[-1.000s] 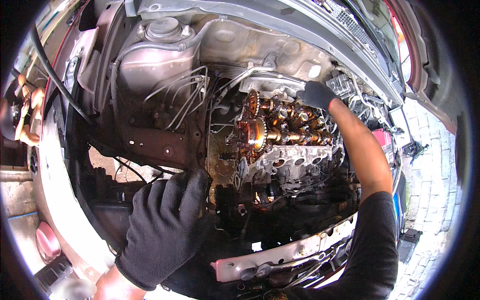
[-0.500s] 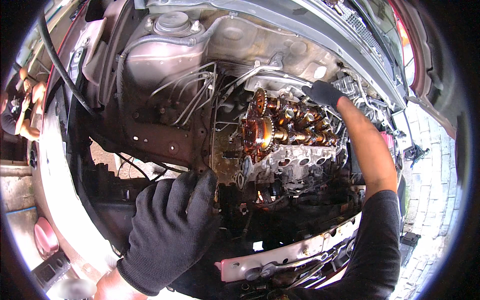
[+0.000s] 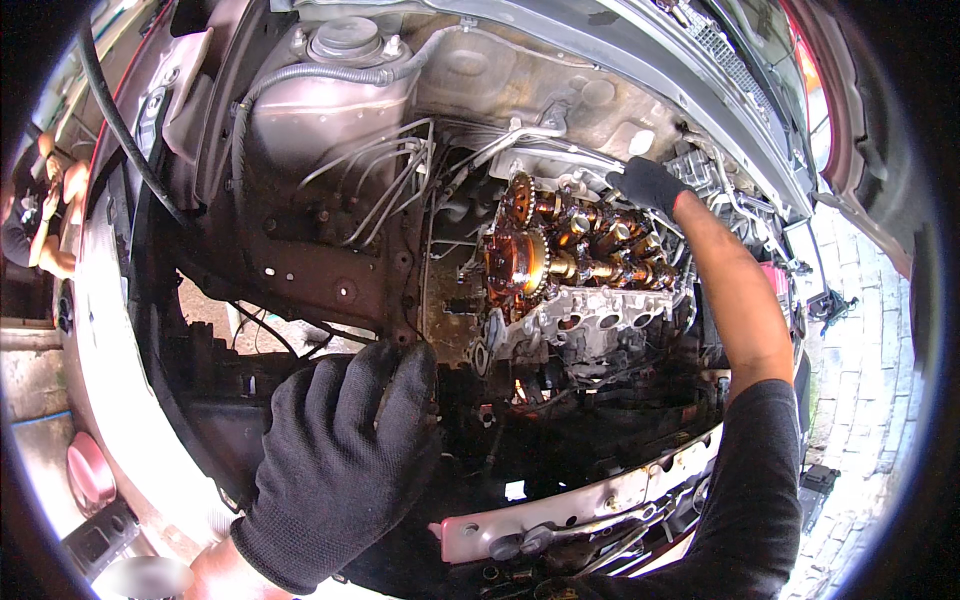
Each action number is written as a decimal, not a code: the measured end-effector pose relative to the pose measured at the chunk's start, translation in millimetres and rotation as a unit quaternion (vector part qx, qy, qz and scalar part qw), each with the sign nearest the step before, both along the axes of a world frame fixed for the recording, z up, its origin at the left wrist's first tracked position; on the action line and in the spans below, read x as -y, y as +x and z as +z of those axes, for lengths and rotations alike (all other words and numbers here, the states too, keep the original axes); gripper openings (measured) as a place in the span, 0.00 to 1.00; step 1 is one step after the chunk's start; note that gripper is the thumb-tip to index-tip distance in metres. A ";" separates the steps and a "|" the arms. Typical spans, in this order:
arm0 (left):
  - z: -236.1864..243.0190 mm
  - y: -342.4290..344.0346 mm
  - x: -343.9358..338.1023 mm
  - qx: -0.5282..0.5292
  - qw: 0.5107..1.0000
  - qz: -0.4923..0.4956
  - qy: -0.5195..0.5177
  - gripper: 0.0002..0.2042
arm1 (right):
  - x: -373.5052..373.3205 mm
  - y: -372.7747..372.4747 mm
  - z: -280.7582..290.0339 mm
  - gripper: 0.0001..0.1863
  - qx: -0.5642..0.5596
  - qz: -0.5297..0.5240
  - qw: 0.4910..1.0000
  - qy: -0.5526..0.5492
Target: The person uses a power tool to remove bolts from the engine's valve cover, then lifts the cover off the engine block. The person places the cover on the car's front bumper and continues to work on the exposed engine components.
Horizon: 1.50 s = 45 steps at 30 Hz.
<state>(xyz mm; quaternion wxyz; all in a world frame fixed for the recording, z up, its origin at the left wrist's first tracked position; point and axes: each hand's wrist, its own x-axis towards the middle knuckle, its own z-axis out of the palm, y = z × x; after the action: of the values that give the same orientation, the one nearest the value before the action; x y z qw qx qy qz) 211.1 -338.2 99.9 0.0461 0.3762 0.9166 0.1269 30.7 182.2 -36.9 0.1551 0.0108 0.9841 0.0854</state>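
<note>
The open engine bay holds a bare engine top with oily brown camshafts (image 3: 605,270) and a toothed timing sprocket (image 3: 518,262) at its left end. My left hand (image 3: 340,450), in a black knit glove, is raised in the near left of the bay. Its fingers are curled and pressed toward the thumb; whatever they may hold is hidden. Reaching across the bay, my right hand (image 3: 650,188), also gloved in black, is at the far right edge of the engine beside the metal pipes. Its fingers are too dark and partly hidden to read.
Thin metal lines (image 3: 385,185) rise left of the engine. Along the front runs a pinkish crossbar (image 3: 560,520) with wrenches (image 3: 630,535) beside it. A black hose (image 3: 120,140) hangs at the left. Another person (image 3: 45,215) is at the far left edge.
</note>
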 end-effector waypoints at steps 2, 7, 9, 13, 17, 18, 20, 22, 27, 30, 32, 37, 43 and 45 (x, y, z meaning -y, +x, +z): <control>-0.3 0.5 0.4 -0.005 1.000 -0.003 0.002 0.30 | -2.2 -2.5 4.7 0.11 0.012 0.142 0.989 -0.048; -0.2 1.4 1.7 -0.002 1.000 0.002 -0.008 0.30 | 19.6 3.9 13.8 0.16 0.053 0.167 0.940 -0.293; 0.2 1.4 1.4 0.001 1.000 0.001 -0.008 0.30 | 23.7 -3.1 20.8 0.18 0.098 -0.085 0.975 -0.181; 2.4 -1.3 1.2 0.012 1.000 -0.006 -0.002 0.30 | 17.6 -3.2 22.3 0.21 0.049 0.028 0.998 -0.001; 1.0 -1.0 2.4 0.013 1.000 -0.004 -0.007 0.30 | 13.4 -10.3 22.3 0.17 0.115 0.156 0.977 -0.088; 0.9 -0.6 2.9 0.015 1.000 -0.001 -0.009 0.30 | 17.6 -10.2 26.2 0.17 0.147 0.141 0.968 -0.146; 1.2 -0.6 2.3 0.018 1.000 -0.003 -0.008 0.30 | 7.8 -4.3 19.5 0.18 0.096 0.064 0.972 -0.202; 0.7 -0.9 1.7 0.016 1.000 -0.005 0.000 0.30 | 4.9 -4.0 14.4 0.18 0.065 -0.002 0.988 -0.143; 1.9 -1.1 1.7 0.009 1.000 -0.006 -0.014 0.30 | 3.7 -8.6 12.9 0.27 0.060 0.094 0.988 -0.103; 2.4 -1.3 2.5 0.014 1.000 -0.005 -0.011 0.30 | 2.6 -3.0 15.3 0.30 0.109 0.121 0.955 -0.249; 2.9 -1.8 1.1 0.013 1.000 -0.006 -0.008 0.29 | 5.2 -2.9 17.2 0.27 0.124 0.043 0.973 -0.188; -1.5 0.5 2.7 0.035 0.999 0.007 -0.017 0.38 | 16.1 -8.0 22.1 0.20 0.092 0.059 0.994 -0.003; 0.8 0.0 2.9 0.047 0.999 0.000 -0.018 0.39 | -7.4 -11.9 11.1 0.16 0.069 0.153 0.968 -0.185; 0.0 1.2 3.8 0.046 0.999 0.002 -0.018 0.39 | -5.0 -7.8 9.3 0.20 0.066 0.122 0.954 -0.266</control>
<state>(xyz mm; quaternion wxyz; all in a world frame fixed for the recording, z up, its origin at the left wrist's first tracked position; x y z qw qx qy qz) 212.3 -342.0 99.9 0.0948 0.3673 0.9165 0.1273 22.8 187.3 -27.6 0.2058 -0.1562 0.9526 -0.1606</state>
